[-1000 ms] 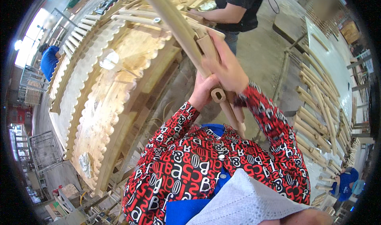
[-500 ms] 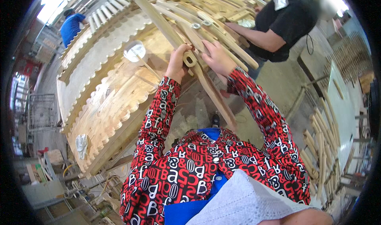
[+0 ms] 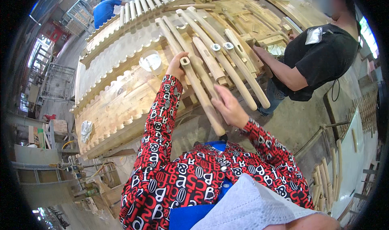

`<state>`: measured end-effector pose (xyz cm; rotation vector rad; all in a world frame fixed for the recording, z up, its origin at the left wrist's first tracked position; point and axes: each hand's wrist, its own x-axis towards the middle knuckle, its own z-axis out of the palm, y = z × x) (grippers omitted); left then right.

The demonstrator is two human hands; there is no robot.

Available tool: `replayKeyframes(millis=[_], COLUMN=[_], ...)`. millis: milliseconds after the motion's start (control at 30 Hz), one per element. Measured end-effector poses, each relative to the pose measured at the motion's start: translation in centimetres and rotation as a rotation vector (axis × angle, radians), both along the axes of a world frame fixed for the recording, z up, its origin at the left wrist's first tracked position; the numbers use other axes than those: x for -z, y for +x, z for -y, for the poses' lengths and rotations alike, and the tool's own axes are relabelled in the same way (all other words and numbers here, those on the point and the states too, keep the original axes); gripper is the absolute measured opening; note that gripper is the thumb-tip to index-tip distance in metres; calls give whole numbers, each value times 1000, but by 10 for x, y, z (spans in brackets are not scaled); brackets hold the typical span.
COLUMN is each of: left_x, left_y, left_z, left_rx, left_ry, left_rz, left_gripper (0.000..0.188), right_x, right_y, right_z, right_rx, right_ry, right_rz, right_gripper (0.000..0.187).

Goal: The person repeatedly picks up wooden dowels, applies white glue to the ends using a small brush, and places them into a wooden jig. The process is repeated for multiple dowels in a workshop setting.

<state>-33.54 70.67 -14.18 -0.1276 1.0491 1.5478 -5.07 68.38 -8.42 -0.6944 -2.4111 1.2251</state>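
Note:
My left hand (image 3: 176,66) is closed around a long, pale wooden leg (image 3: 203,95), beside an oval slot in it. The leg slants from the workbench toward my body, its rounded lower end near my waist. A second slim wooden leg (image 3: 197,64) runs close along its right side. My right hand (image 3: 233,109) is at that second leg's lower end, fingers curled against it; the fingertips are partly hidden. Just right of it lie several more legs: a slotted square-sided one (image 3: 208,59) and two rounded ones (image 3: 239,83) with pale-rimmed oval holes.
Scallop-edged wooden racks (image 3: 109,104) cover the left bench, with a round white container (image 3: 150,61) and a white cloth (image 3: 86,131). A co-worker in black (image 3: 312,64) stands at the right of the bench; another in blue (image 3: 106,13) is far left. Wooden rods (image 3: 324,181) lie lower right.
The slotted leg has turned, its rounded edge now facing up. My right hand has slid down and right, away from my left hand. The view has shifted, showing more of the bench.

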Motion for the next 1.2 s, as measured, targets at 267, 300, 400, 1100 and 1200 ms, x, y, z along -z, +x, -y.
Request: replayKeyframes(millis=[267,300,400,1100,1200], left_x=[16,15,14,-8,-27], left_y=[-12,-12,-10,8,25], left_z=[16,18,21,20,47], left_rx=[-33,-31,-161,-282,-233], left_ry=[154,226,184,182,232], left_rz=[1,5,-6,-165,-327], left_gripper=[30,31,29,37,52], right_x=[35,35,32,5,0], right_y=[18,19,20,23,23], right_z=[19,22,27,49,49], right_rx=[117,82,67,231,213], right_ry=[-631,-335,-111,195,231], right_rz=[-184,-248,-112,71,77], right_gripper=[61,62,67,63,63])
